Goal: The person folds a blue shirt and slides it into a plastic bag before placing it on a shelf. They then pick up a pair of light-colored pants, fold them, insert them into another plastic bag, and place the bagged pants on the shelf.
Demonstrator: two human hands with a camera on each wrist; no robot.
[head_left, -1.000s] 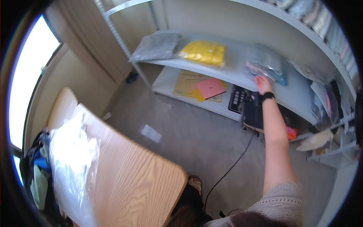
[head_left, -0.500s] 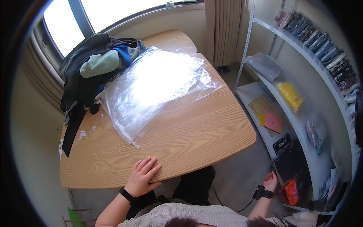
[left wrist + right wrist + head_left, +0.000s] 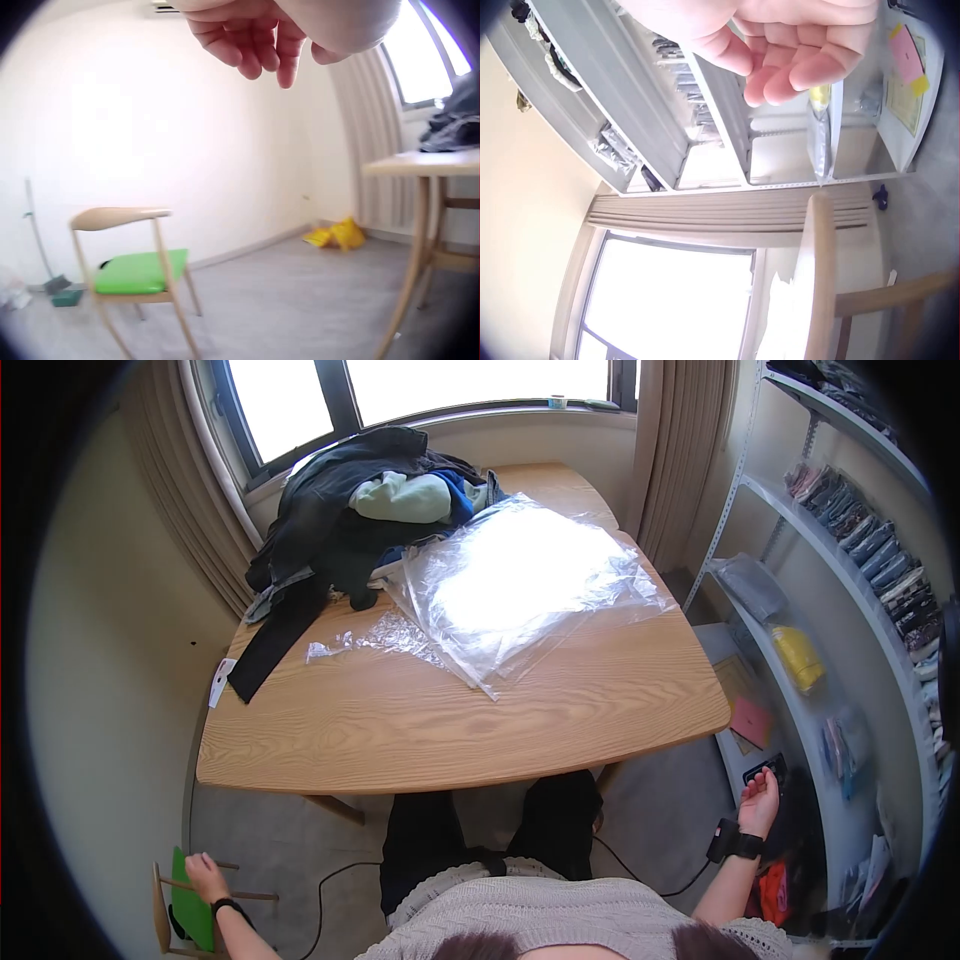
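My left hand (image 3: 207, 878) hangs to the left of the table, its fingers loosely bent with nothing in them. In the head view it overlaps a wooden chair with a green seat (image 3: 190, 910); the left wrist view shows the hand (image 3: 259, 37) in the air. On the other side, my right hand (image 3: 760, 802) is held palm up between table and shelves, relaxed and holding nothing. Across the wooden table (image 3: 460, 735) lies a shiny sheet of clear plastic bags (image 3: 520, 590). Behind it, to the left, is a heap of dark clothes (image 3: 320, 510) with a mint-green garment (image 3: 400, 497).
Metal shelves (image 3: 850, 565) along the right carry folded garments (image 3: 870, 545), a bagged yellow garment (image 3: 798, 658) and a bagged grey one (image 3: 750, 588). A black cable (image 3: 335, 880) runs over the floor. Crumpled plastic (image 3: 400, 635) lies near a black sleeve (image 3: 265, 660).
The head view has turned from the shelves to the table. My right hand has left the bagged clothes on the shelf; my left hand has gone from the table edge out to the left.
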